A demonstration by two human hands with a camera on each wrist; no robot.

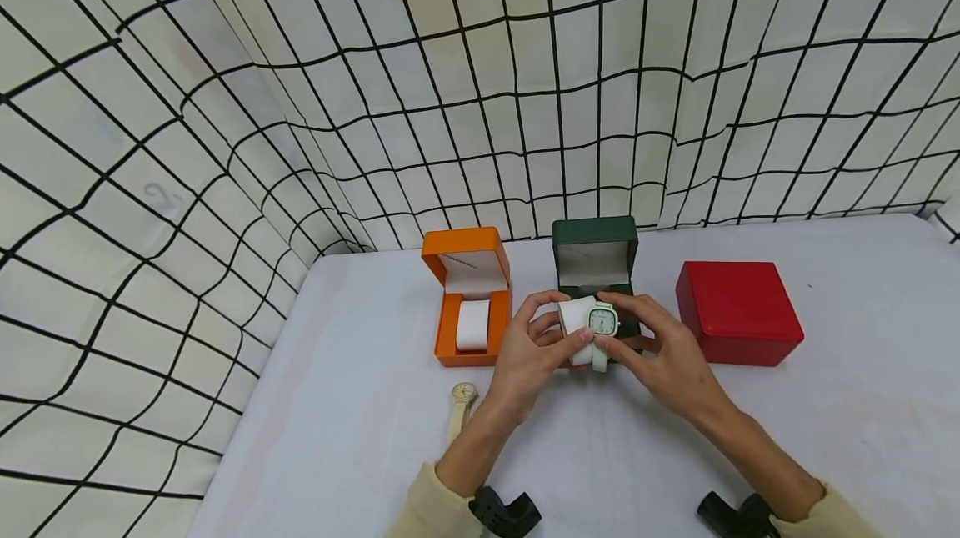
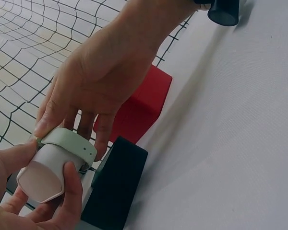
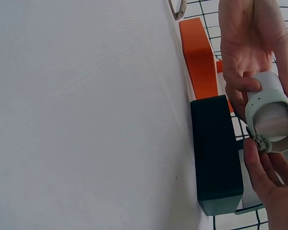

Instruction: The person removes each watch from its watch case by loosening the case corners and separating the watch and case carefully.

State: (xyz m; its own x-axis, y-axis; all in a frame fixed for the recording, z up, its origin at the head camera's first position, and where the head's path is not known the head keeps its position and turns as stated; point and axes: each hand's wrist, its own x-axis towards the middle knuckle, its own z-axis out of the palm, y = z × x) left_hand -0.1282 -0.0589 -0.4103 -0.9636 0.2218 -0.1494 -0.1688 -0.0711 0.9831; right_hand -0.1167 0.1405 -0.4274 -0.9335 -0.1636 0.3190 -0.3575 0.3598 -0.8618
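Over the open green watch box (image 1: pixel 595 231), both hands work on one pale green watch (image 1: pixel 602 321) and a white watch cushion (image 1: pixel 572 318). My left hand (image 1: pixel 529 359) grips the cushion between thumb and fingers. My right hand (image 1: pixel 671 359) pinches the watch near its squarish dial. In the right wrist view the pale green strap (image 3: pixel 253 108) loops round one end of the cushion (image 3: pixel 268 82), with a gap beneath it. The left wrist view shows the cushion's flat end (image 2: pixel 41 181) facing the camera. Fingers partly hide the green box's inside.
An open orange box (image 1: pixel 502 325) with a white cushion (image 1: pixel 472 325) in it stands left of the green box. A closed red box (image 1: pixel 738 304) is on the right. A cream-strapped watch (image 1: pixel 464 393) lies by the left forearm. Black wire mesh (image 1: pixel 555 96) borders the white table (image 1: pixel 330 404).
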